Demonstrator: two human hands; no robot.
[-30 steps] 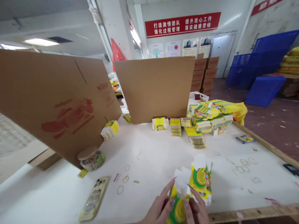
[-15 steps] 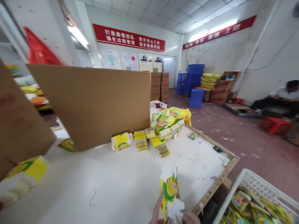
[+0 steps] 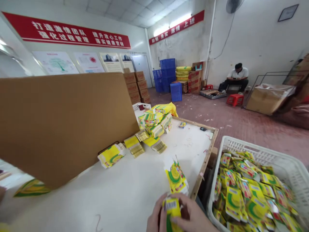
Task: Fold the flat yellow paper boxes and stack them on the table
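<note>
My left hand and my right hand are together at the bottom of the view. Between them they grip a small yellow-and-green carton with a barcode on its upper end. The fingers of both hands curl around its sides, and its lower part runs out of the frame. Just beyond the hands, another yellow-and-green carton piece with white flaps lies on the white tabletop. Further back are flat stacks of cartons and a larger pile of yellow packs.
At the right, a white plastic basket holds many small yellow cartons. A big cardboard sheet stands across the table's left side. Wooden edging borders the table. A person sits by the far wall near a red stool.
The view has swung right, bringing more of the basket and the seated person into sight. The barcoded carton now shows between both hands, where white flaps were before.
</note>
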